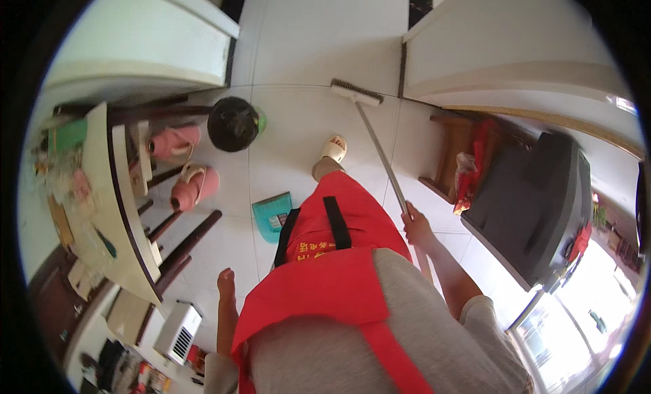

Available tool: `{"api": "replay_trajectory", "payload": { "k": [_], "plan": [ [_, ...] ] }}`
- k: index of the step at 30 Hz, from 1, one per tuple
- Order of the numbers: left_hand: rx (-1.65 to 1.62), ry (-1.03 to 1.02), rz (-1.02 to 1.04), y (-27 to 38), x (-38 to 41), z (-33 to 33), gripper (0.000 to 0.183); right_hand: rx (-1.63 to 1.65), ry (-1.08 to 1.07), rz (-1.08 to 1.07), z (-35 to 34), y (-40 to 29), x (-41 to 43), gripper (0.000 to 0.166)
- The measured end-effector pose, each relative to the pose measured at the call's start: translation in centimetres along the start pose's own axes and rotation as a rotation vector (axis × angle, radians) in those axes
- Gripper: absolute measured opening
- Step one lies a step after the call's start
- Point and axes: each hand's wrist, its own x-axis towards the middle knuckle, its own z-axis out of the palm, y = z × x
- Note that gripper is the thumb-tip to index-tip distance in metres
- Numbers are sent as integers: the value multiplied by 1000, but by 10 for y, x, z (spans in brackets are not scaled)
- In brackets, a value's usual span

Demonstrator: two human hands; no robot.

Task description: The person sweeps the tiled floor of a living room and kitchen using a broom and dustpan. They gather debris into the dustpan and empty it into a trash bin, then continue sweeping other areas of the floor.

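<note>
My right hand [416,223] is closed around the long metal handle [380,155] of a floor brush. The white brush head [356,92] with dark bristles rests on the tiled floor ahead of me, close to the doorway. My left hand [227,281] hangs low at my side, away from any tool; its fingers are too small to make out well. On the floor between that hand and the brush is a turquoise dustpan [267,216], partly hidden by my red apron [351,216]. One foot in a cream slipper [334,149] steps forward.
A black-lined bin [233,124] stands ahead to the left. Pink vacuum flasks [196,188] are beside a cluttered table [129,231]. To the right are a wooden stand [445,157] and a bulky dark television [524,206]. Walls [152,43] flank the doorway.
</note>
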Motion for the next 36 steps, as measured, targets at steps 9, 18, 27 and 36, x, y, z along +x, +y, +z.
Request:
{"api": "replay_trajectory", "payload": {
  "k": [9,18,27,36],
  "plan": [
    [-85,292,-194,-72,-145,94,37,-261,-51,-380,31,24,98,48],
    [323,553,-608,-52,-286,81,58,-592,-193,-409,7,139,2,46],
    [-99,516,-328,-106,-223,119,46,-288,-277,-305,12,47,12,44],
    [-153,663,-316,-90,-211,135,36,-345,-341,-194,22,45,-29,45]
  ]
}}
